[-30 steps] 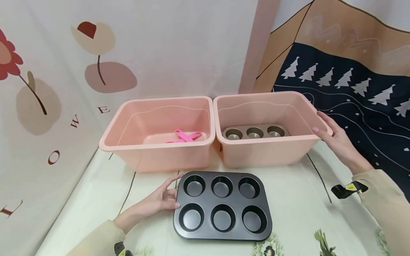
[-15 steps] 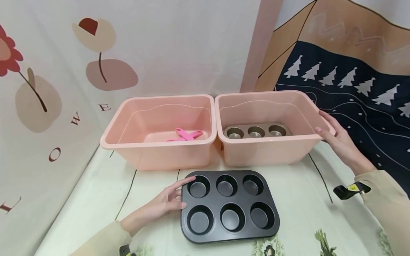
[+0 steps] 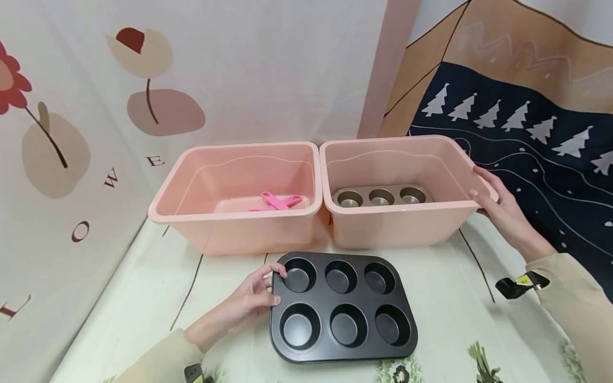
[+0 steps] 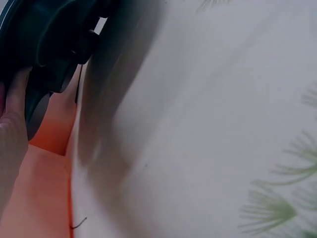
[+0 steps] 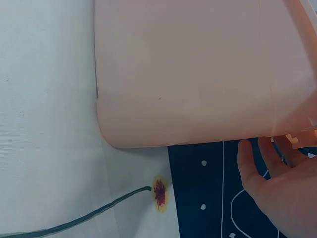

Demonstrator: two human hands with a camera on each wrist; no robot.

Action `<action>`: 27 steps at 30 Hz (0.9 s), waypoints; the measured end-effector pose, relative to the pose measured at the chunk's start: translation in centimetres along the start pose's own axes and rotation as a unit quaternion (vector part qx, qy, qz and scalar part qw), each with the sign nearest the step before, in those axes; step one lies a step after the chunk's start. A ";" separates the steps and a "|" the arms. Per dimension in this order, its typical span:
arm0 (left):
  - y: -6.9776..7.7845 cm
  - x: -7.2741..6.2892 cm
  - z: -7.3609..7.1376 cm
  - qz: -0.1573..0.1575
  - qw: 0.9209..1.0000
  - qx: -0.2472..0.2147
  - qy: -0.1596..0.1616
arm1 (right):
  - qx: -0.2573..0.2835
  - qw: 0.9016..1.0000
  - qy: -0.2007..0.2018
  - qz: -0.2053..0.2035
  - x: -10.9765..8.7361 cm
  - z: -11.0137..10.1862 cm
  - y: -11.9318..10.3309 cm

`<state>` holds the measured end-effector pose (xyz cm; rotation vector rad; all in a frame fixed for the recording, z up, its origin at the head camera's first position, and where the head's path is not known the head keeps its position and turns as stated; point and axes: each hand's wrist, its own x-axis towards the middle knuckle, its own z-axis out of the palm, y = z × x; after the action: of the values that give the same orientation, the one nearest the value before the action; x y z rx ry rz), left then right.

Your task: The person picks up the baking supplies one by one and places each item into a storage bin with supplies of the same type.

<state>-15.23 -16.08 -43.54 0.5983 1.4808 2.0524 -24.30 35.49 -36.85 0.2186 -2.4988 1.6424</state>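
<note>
A dark grey muffin pan (image 3: 343, 308) with two rows of round cups is in front of the pink bins in the head view. My left hand (image 3: 251, 295) grips its left edge, index finger bent over the top-left cup and thumb on the side. In the left wrist view the cups' undersides (image 4: 54, 47) show raised over the cloth, with a shadow below. My right hand (image 3: 512, 218) holds the right end of the right pink bin (image 3: 383, 226) by its rim; in the right wrist view its fingers (image 5: 250, 161) reach under that rim.
Inside the right bin lies a smaller bronze muffin pan (image 3: 381, 191). The left pink bin (image 3: 249, 236) stands close beside it and holds bright pink utensil-like pieces (image 3: 280, 202). A printed cloth (image 3: 460, 298) covers the table; patterned fabric (image 3: 263, 69) hangs behind.
The dark muffin pan has shifted a little right and tilted with my left hand. My left index finger has moved over the rim and bent down. My right hand stays on the bin.
</note>
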 end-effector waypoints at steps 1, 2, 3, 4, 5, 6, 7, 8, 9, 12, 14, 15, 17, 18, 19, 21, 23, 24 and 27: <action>0.1 0.1 0.1 0.001 1.000 0.007 0.003 | 0.001 1.000 0.001 0.001 0.0 0.0 -0.1; 0.2 0.1 0.1 -0.001 1.000 0.014 0.007 | 0.000 1.000 0.002 0.001 0.0 0.0 -0.1; 0.3 0.2 0.2 -0.006 1.000 0.023 0.014 | 0.005 1.000 0.002 0.000 0.0 0.1 -0.2; 0.5 0.2 0.3 -0.011 0.999 0.032 0.021 | 0.003 1.000 0.002 0.001 0.0 0.1 -0.2; 0.6 0.2 0.4 -0.019 0.998 0.045 0.030 | 0.006 1.000 0.003 0.002 0.0 0.1 -0.3; 0.7 0.2 0.5 -0.027 0.997 0.063 0.040 | 0.010 1.000 0.003 0.003 0.0 0.2 -0.3; 0.8 0.2 0.6 -0.035 0.994 0.087 0.051 | 0.015 1.000 0.004 0.004 0.1 0.2 -0.3; 0.9 0.2 0.7 -0.045 0.991 0.110 0.060 | 0.018 1.000 0.003 0.004 0.1 0.2 -0.3; 1.0 0.2 0.8 -0.052 0.988 0.131 0.067 | 0.021 1.000 0.001 0.002 0.1 0.2 -0.3; 1.2 0.2 0.8 -0.065 0.981 0.169 0.075 | 0.031 1.000 0.001 0.005 0.1 0.2 -0.2; 1.3 0.1 0.8 -0.062 0.983 0.156 0.068 | 0.033 0.999 0.000 0.003 0.1 0.2 -0.2; 1.3 0.1 0.7 -0.059 0.986 0.141 0.062 | 0.036 0.999 -0.002 0.001 0.1 0.2 -0.1; 1.3 0.1 0.7 -0.051 0.992 0.105 0.053 | 0.050 0.999 -0.003 -0.001 0.1 0.2 0.0; 1.2 0.1 0.7 -0.044 0.994 0.086 0.048 | 0.056 0.998 -0.005 -0.004 0.0 0.2 0.0; 1.2 0.1 0.8 -0.040 0.996 0.068 0.045 | 0.053 0.999 -0.007 -0.005 0.0 0.1 0.0; 1.3 0.2 1.1 -0.034 0.998 0.040 0.044 | 0.044 0.999 -0.009 -0.005 0.0 0.1 0.1; 1.3 0.3 1.4 -0.029 0.998 0.028 0.047 | 0.030 1.000 -0.009 -0.001 0.0 0.1 0.1; 1.4 0.3 1.5 -0.028 0.998 0.024 0.049 | 0.021 1.000 -0.009 0.000 0.0 0.1 0.1; 1.4 0.5 1.8 -0.025 0.998 0.022 0.052 | 0.013 1.000 -0.008 0.002 0.0 0.0 0.3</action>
<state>-14.69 -14.81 -41.60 0.4731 1.5876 2.0454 -24.31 35.58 -37.11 0.2317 -2.4909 1.6828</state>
